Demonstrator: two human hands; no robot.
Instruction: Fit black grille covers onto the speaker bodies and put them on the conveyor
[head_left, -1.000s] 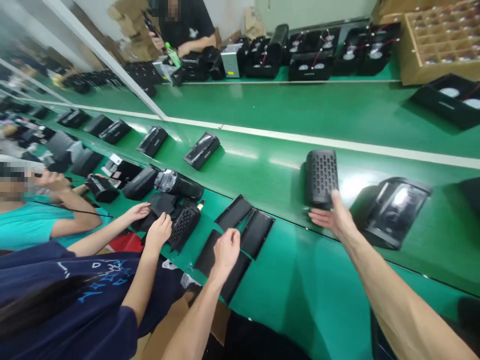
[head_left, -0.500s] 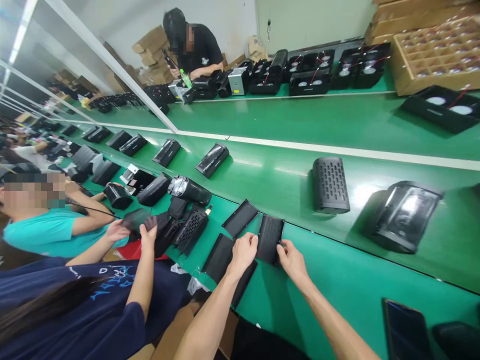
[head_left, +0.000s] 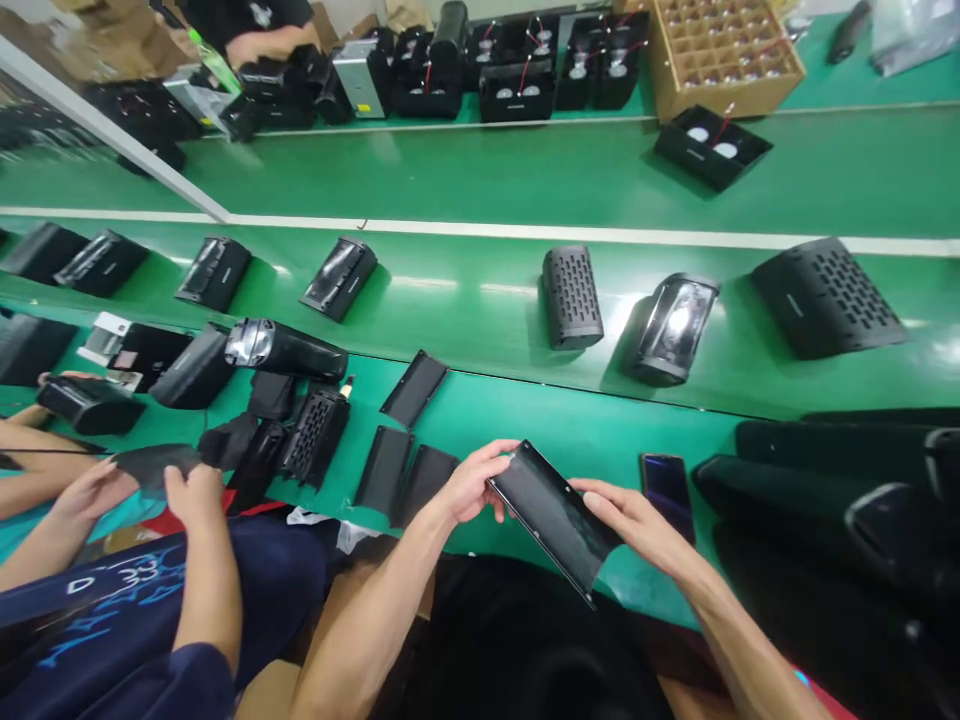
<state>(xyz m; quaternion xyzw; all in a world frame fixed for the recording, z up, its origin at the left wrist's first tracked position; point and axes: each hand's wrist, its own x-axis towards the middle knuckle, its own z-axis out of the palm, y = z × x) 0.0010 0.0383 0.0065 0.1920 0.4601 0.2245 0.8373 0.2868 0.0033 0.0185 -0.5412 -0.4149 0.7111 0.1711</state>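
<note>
A flat black rectangular panel [head_left: 555,515] with small holes along its long edges is held tilted above the near edge of the green bench. My left hand [head_left: 480,482] grips its upper left end, with the thumb on top and fingers underneath. At the panel's right side, my right hand [head_left: 619,510] holds the edge between thumb and fingers. Three similar panels lie on the bench to the left: one upper panel [head_left: 415,388], a lower left panel [head_left: 383,468] and another panel [head_left: 427,480] beside it.
Black speaker-like housings, including a perforated housing [head_left: 574,297] and a glossy housing [head_left: 675,330], stand on the green conveyor [head_left: 450,330] ahead. A phone [head_left: 667,492] lies to my right, beside dark bulky objects [head_left: 810,490]. At left, a co-worker's hands [head_left: 191,490] hold a dark sheet.
Both hands have lifted the panel off the bench, brought it closer to me and tilted it. My view has turned toward the right, showing more housings there.
</note>
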